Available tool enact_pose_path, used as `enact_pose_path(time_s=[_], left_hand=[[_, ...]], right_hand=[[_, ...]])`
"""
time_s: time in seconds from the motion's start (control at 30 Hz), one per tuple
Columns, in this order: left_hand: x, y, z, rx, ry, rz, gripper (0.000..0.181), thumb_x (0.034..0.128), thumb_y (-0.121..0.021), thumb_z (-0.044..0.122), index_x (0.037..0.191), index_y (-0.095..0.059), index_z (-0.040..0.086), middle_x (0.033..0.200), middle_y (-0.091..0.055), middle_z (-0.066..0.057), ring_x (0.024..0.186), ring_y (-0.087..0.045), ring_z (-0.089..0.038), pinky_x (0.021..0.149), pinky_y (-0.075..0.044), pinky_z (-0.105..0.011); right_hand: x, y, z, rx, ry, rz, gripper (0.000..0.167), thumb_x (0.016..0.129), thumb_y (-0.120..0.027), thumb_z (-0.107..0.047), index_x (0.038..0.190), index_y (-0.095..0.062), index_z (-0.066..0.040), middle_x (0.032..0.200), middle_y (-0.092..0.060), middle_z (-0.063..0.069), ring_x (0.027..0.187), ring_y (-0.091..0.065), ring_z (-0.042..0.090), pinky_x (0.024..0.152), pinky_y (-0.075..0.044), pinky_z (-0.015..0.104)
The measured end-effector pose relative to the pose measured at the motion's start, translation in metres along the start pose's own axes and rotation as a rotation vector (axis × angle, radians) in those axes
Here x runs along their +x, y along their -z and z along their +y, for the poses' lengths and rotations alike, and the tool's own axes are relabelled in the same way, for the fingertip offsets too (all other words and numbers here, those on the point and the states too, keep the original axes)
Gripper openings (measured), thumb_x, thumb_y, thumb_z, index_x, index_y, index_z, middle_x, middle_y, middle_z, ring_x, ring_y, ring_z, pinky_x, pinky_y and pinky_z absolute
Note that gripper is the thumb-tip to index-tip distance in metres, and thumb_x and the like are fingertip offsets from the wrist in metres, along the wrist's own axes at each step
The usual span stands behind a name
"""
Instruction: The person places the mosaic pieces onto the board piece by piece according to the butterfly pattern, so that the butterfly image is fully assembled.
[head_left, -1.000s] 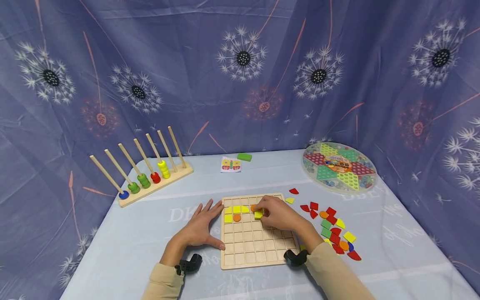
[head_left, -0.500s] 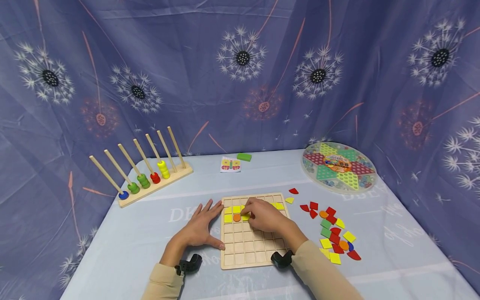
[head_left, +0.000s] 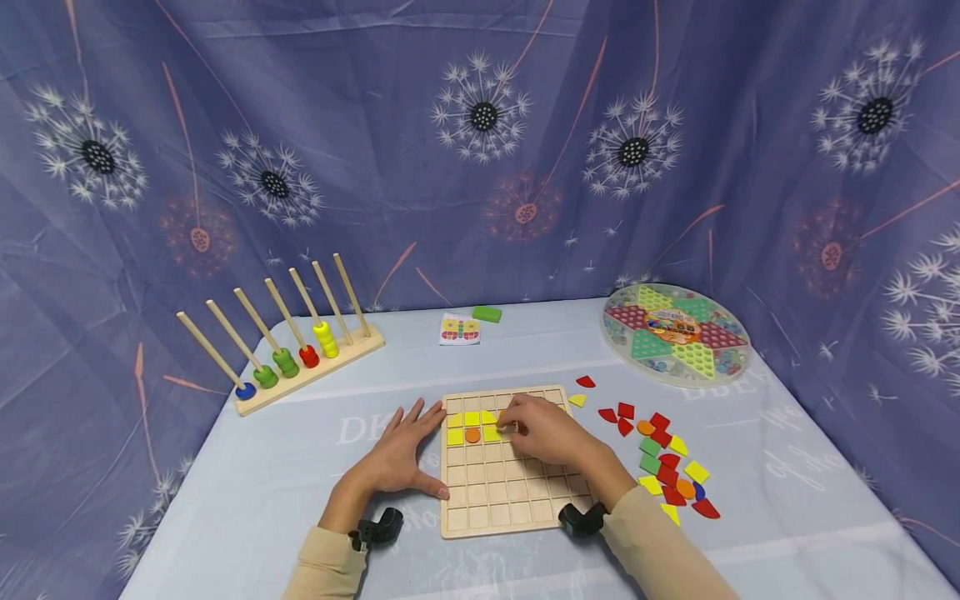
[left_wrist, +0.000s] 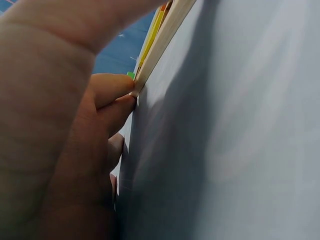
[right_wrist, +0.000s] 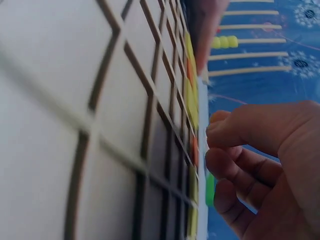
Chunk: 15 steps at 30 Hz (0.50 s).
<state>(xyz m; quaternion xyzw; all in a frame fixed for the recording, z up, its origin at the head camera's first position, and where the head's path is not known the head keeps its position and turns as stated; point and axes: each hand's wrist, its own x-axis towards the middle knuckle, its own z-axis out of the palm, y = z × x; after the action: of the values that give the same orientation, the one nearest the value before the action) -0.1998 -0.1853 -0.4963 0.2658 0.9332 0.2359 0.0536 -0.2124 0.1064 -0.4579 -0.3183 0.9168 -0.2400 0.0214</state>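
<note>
A wooden grid board (head_left: 487, 493) lies on the table, with yellow pieces and an orange disc (head_left: 472, 435) in its far-left cells. My left hand (head_left: 400, 454) lies spread at the board's left side. Its thumb and fingertips touch the edge, as the left wrist view also shows. Over the upper middle of the board, my right hand (head_left: 551, 429) hovers with loosely bent fingers, just right of a yellow square (head_left: 491, 433) set in a cell. In the right wrist view no piece shows between the right thumb (right_wrist: 240, 125) and fingers. The hand hides some far-right cells.
Red, yellow, green, orange and blue pieces (head_left: 667, 475) lie scattered right of the board. Behind it are a butterfly pattern card (head_left: 460, 330) and a green block (head_left: 487, 314). A bead rack (head_left: 311, 371) stands back left, a round Chinese checkers board (head_left: 675, 336) back right.
My right hand has carried a yellow square leftward and put it in the cell beside the orange disc. It has since let go and drawn back to the right. The left hand stays put.
</note>
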Motion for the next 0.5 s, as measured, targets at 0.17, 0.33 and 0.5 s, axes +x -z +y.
enact_pose_path(time_s=[0.17, 0.33, 0.5], left_hand=[[0.0, 0.0, 0.0, -0.013, 0.007, -0.004, 0.132, 0.0476, -0.076, 0.078, 0.153, -0.029, 0.013, 0.158, -0.021, 0.001, 0.145, -0.005, -0.027, 0.115, -0.001, -0.05], [0.0, 0.001, 0.001, -0.014, 0.019, -0.008, 0.131, 0.0475, -0.077, 0.077, 0.153, -0.029, 0.014, 0.158, -0.021, 0.003, 0.145, -0.005, -0.026, 0.115, -0.001, -0.049], [-0.001, 0.002, 0.003, -0.015, 0.018, -0.005, 0.131, 0.0478, -0.078, 0.076, 0.152, -0.03, 0.014, 0.158, -0.021, 0.002, 0.145, -0.006, -0.027, 0.115, -0.002, -0.05]], right_hand=[[-0.02, 0.017, 0.012, 0.06, -0.038, 0.005, 0.03, 0.085, -0.06, -0.005, 0.107, -0.075, -0.019, 0.097, -0.061, -0.009, 0.076, -0.051, 0.01, 0.068, -0.046, 0.028], [-0.046, 0.032, 0.028, 0.138, -0.087, 0.016, 0.024, 0.088, -0.062, -0.007, 0.107, -0.074, -0.015, 0.094, -0.063, -0.008, 0.076, -0.053, 0.009, 0.065, -0.048, 0.027], [-0.073, 0.043, 0.044, 0.158, -0.122, 0.031, 0.022, 0.088, -0.065, -0.009, 0.108, -0.072, -0.014, 0.093, -0.064, -0.008, 0.077, -0.054, 0.008, 0.065, -0.05, 0.025]])
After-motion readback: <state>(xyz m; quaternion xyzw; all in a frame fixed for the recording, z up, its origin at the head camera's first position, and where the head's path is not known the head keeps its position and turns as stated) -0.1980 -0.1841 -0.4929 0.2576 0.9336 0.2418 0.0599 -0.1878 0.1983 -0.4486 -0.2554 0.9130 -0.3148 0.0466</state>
